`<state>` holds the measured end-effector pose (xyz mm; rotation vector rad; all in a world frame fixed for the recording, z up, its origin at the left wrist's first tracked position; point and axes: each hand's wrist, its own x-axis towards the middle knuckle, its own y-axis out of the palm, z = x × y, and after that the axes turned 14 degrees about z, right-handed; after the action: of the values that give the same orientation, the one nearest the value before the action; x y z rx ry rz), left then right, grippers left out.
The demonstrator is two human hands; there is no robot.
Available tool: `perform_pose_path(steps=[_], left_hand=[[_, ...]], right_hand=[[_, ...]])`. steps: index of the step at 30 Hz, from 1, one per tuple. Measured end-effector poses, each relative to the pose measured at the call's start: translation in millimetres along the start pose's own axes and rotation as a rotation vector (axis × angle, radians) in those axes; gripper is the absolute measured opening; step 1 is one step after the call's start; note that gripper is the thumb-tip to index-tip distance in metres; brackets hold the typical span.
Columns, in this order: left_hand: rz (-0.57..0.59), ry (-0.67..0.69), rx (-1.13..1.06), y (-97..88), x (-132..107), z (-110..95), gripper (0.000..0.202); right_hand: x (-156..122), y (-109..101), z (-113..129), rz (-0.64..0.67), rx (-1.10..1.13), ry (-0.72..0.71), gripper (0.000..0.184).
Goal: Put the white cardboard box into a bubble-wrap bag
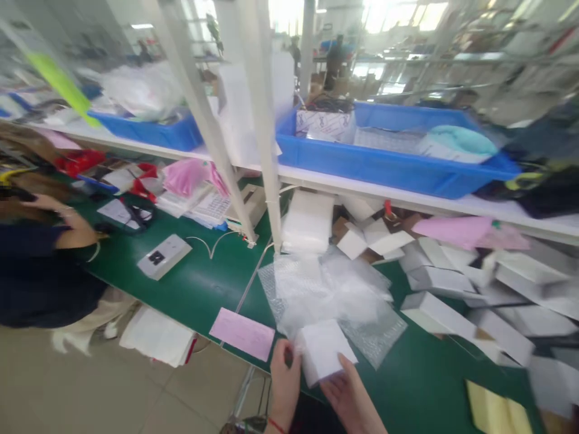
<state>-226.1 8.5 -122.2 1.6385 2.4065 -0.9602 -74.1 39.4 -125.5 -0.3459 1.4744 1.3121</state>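
A white box (326, 348) is at the near edge of the green table, in front of me. My right hand (341, 386) grips its right side, thumb on top and fingers underneath. At the box's left side is my left hand (286, 364), thumb and forefinger curled together; whether anything thin is pinched there is blurred. Clear bubble wrap bags (332, 292) lie in a loose pile just behind the box. A pink paper slip (243, 333) rests on the table to the left of my left hand.
Several white cartons (452, 313) lie on the right, with a yellow item (497, 410) at the front. White foam sheets (308, 220) are stacked behind the bags. A shelf holds a blue bin (389, 166). Another person (45, 259) sits at left, near a small white box (163, 257).
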Motion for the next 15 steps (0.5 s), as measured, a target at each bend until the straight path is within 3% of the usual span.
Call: perform_pose_path(steps=[4,8,15], left_hand=[[0.154,0.131,0.026,-4.4,-3.6,-4.5,0.021],[0.262,0.2,0.123,-2.8,-13.8,-10.7,0.01],[0.336,0.049,0.328,27.6,-24.7,-3.7,0.025]], right_hand=[[-2.9,9.7,8.0,0.011,0.121,0.058,0.045],[-3.2,3.2,13.8,-0.048,0.133,0.09,0.046],[-18.9,-23.7,11.0,-0.135,0.041,0.078,0.05]])
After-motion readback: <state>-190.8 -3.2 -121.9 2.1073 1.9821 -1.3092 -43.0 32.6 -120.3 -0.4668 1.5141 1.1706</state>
